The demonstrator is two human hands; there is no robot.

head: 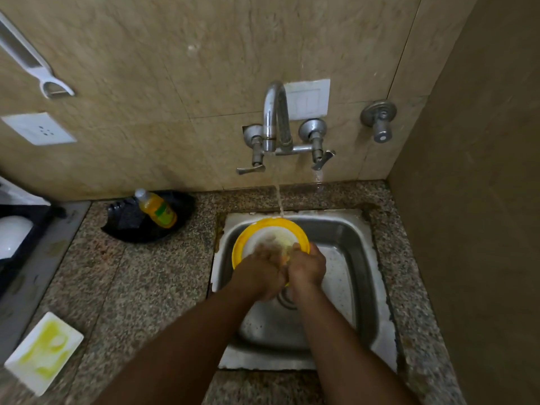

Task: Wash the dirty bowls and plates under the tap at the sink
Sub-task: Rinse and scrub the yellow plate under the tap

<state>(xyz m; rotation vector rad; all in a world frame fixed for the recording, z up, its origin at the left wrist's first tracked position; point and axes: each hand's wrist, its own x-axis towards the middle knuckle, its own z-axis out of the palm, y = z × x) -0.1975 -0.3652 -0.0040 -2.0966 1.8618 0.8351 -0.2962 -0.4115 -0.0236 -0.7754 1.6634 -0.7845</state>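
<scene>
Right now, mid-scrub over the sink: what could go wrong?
1. The water stream seems to land at the plate's far rim rather than its centre, so it may splash onto the counter.
2. Both hands, left and right, bunch at the near edge; the wet plate could slip into the sink.
3. The stained square dish sits near the counter's front edge; an elbow might knock it.

Plate (245, 235) in sink (350, 244) under tap (274, 112); bottle (156, 209) left
</scene>
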